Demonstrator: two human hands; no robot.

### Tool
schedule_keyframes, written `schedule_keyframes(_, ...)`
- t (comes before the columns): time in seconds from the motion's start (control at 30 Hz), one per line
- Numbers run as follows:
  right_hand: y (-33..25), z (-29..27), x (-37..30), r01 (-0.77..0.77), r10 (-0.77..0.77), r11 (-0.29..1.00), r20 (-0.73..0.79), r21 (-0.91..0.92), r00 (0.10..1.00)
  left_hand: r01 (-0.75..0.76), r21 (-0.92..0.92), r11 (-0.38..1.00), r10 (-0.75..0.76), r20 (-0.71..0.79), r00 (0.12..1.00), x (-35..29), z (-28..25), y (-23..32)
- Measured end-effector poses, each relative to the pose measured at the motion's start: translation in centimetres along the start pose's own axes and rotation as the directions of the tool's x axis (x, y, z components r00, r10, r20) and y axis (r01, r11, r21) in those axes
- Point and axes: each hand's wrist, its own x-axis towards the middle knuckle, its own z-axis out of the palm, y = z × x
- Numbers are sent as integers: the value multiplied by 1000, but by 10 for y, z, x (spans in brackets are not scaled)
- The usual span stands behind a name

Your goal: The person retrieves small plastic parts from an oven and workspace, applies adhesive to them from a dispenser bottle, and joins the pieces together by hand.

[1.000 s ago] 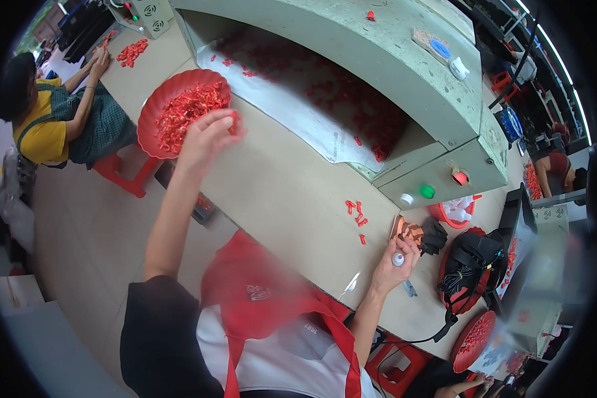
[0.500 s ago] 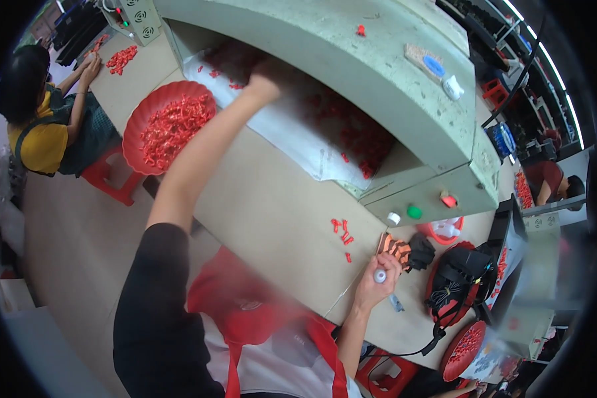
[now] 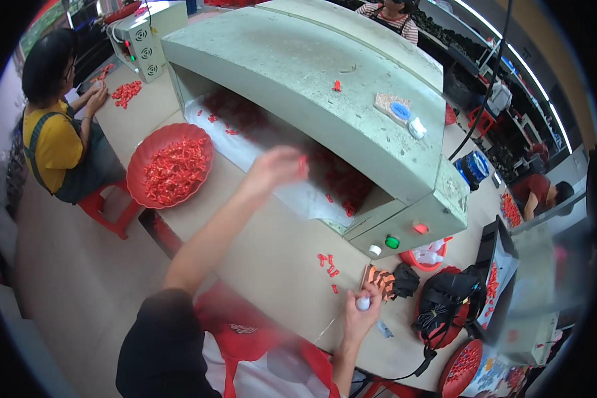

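My left hand (image 3: 275, 169), smeared by motion, is in front of the machine's opening. Its fingers are closed on a small red piece (image 3: 302, 167) whose exact shape is blurred. Behind it, many red pieces lie on a white sheet (image 3: 249, 154) inside the pale green machine (image 3: 298, 86). Lower right, my right hand (image 3: 361, 315) is wrapped round a small bottle with a white rounded top (image 3: 363, 303), its lower part hidden in the fist. Several loose red pieces (image 3: 331, 268) lie on the table to the left of that hand.
A scalloped red bowl (image 3: 134, 174) full of red pieces stands at left. Beside my right hand are an orange-and-black striped cloth (image 3: 380, 282) and a black bag (image 3: 444, 295). Green and red buttons sit on the machine's end (image 3: 438, 205). A co-worker (image 3: 60, 146) sits at far left.
My left hand has come out of the machine's opening toward me, with a small red piece now showing in its fingers. My right hand keeps its grip on the bottle. The view has shifted slightly.
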Motion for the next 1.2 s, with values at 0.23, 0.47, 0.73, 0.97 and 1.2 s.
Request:
schedule_keyframes(0.23, -67, -4, -14, 51, -162, 949, 343, 310, 925, 427, -488, 761, -375, 205, 904, -148, 56, 7)
schedule_keyframes(0.47, -92, -27, -45, 639, -642, 766, 111, 72, 758, 431, -372, 822, -402, 157, 902, -156, 74, 9)
schedule_keyframes(0.73, -106, -17, -50, 809, -800, 587, 136, -24, 584, 281, -212, 936, -257, 131, 957, -173, 80, 13)
schedule_keyframes(0.97, -107, -14, -44, 812, -803, 583, 146, -6, 578, 258, -152, 954, -244, 108, 964, -172, 80, 14)
schedule_keyframes(1.2, -105, -13, -42, 801, -791, 598, 147, -15, 593, 242, -155, 958, -227, 110, 968, -169, 79, 11)
